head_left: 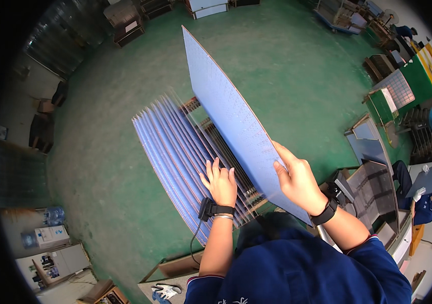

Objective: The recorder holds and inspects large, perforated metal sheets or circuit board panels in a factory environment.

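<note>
We have the blue panel (231, 121) on edge at the right side of the rack (226, 154), its long face slanting away from us; we cannot tell whether its lower edge sits in a slot. Our right hand (297, 177) is clamped on its right-hand edge near the end closest to us, thumb on the blue face and fingers behind. Our left hand (221, 187) grips nothing that we can see: its fingers are spread over the tops of the racked panels (165, 152), though whether they touch is unclear. We judge the panel thin, stiff and fairly light for its breadth, as one hand steadies it without visible sagging. Its smooth face may be slippery and its corners easily chipped, so opposite edges look the best places to take hold. As for containers, the rack carries a close row of upright blue panels on its left, with dark slots showing between them and ours. At lower left stand a blue plastic jug (53, 216) and an open cabinet (71, 259) holding small items too indistinct to name.
</note>
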{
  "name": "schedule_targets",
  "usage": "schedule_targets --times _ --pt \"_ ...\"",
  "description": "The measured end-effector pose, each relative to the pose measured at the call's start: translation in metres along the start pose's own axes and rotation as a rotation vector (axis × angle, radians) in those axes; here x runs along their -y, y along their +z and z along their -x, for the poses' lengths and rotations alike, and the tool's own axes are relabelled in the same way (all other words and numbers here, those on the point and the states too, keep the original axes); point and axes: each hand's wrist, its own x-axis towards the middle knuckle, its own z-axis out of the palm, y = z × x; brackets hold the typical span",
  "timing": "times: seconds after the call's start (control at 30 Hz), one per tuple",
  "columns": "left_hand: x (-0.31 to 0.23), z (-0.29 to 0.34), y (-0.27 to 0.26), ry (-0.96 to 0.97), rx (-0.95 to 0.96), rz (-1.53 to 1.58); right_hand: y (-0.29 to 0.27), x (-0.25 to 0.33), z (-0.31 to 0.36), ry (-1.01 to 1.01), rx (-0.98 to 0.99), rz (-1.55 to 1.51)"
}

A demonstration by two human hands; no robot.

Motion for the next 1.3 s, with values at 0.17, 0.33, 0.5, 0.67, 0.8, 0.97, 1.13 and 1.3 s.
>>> schedule_targets --times 0.17,0.33,0.5,0.67,0.8,0.97,1.13,1.3 --pt "0.000 0.002 0.000 0.016 -0.018 -0.029 0.004 0.000 -0.002 -0.031 0.002 -0.015" --pt "0.001 0.004 -0.002 0.011 -0.013 -0.017 0.007 -0.004 -0.014 -0.013 0.053 -0.160" --pt "0.000 0.004 -0.001 0.016 -0.007 0.011 0.007 -0.001 -0.025 -0.009 0.068 -0.181" --pt "0.001 0.004 -0.002 0.029 -0.012 0.003 0.017 -0.005 -0.033 -0.007 0.108 -0.212" --pt "0.000 0.004 -0.002 0.028 -0.010 -0.002 0.022 0.003 -0.033 0.060 0.153 -0.159" --pt "0.002 0.005 -0.003 0.016 -0.014 -0.004 0.024 -0.003 -0.033 0.024 0.106 -0.162" --pt "-0.001 0.004 -0.003 0.001 0.003 0.010 0.025 -0.006 -0.034 -0.024 0.094 -0.149" --pt "0.000 0.005 -0.002 0.000 -0.001 -0.001 0.026 0.008 -0.036 -0.015 0.176 -0.076"
